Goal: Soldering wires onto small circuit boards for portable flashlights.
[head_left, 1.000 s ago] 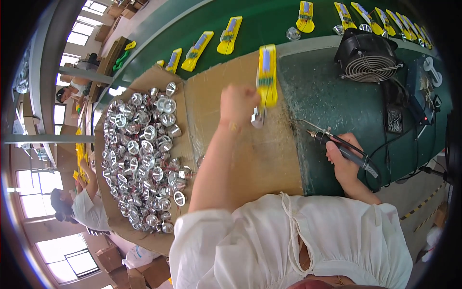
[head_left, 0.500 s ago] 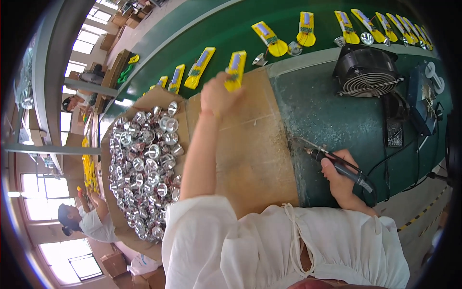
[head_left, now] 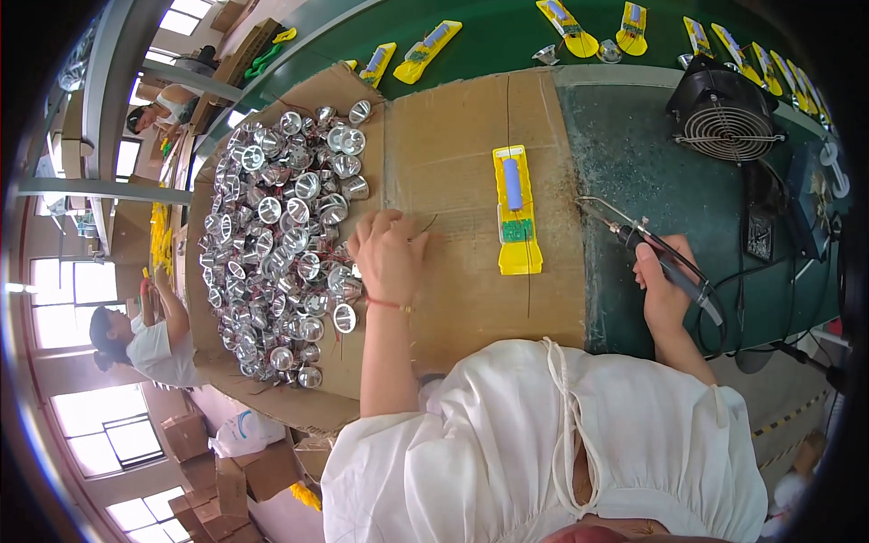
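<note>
My left hand [head_left: 389, 253] is at the right edge of a pile of silver reflector cups [head_left: 294, 213] with thin wires. Its fingers curl downward, partly blurred, and a short dark wire shows beside the thumb; what they grip is hidden. My right hand [head_left: 665, 285] is wrapped round a soldering iron [head_left: 670, 271], whose thin metal tip and feed tube point left over the cardboard's edge. Between both hands, a yellow flashlight housing [head_left: 520, 258] lies lengthwise on the cardboard [head_left: 453, 308]. It carries a purple battery cell [head_left: 513, 185] and a green circuit board [head_left: 517, 231], with wires sticking out at both ends.
Several yellow housings [head_left: 566, 29] line the green surface along the far side, some with reflectors beside them. At the right stand a black fan [head_left: 729, 118] and a blue soldering unit [head_left: 806, 204] with cables. Another person [head_left: 149, 330] works at the left.
The yellow housing has come from the far row onto the cardboard, where my left hand has let it go. That hand has moved back to the reflector pile. My right hand still holds the iron.
</note>
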